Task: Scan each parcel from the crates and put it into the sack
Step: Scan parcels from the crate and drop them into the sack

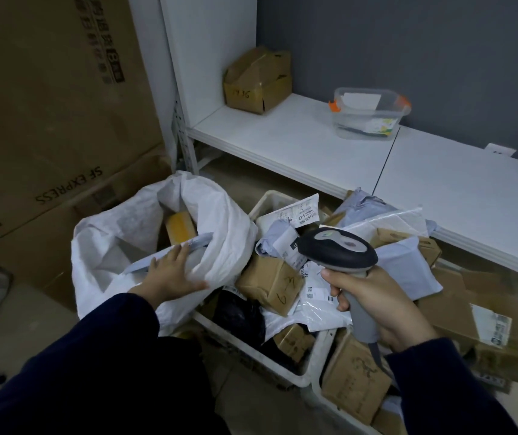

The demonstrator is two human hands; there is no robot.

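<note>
Pressing flat with fingers spread, left hand (173, 273) rests on a thin grey poly mailer (199, 240) laid across the lip of the sack (119, 233), probably to seat it inside. Sack: white woven plastic, slack, mouth rolled wide for loading; yellow padded parcel (180, 227) already within. Opposite, right hand (386, 306) clamped round the grey handle of the scanner (339, 251), dark rounded head raised over the crates (251, 350). Crates: rigid white plastic, heaped with kraft cartons (270, 282) and crinkled film bags
</note>
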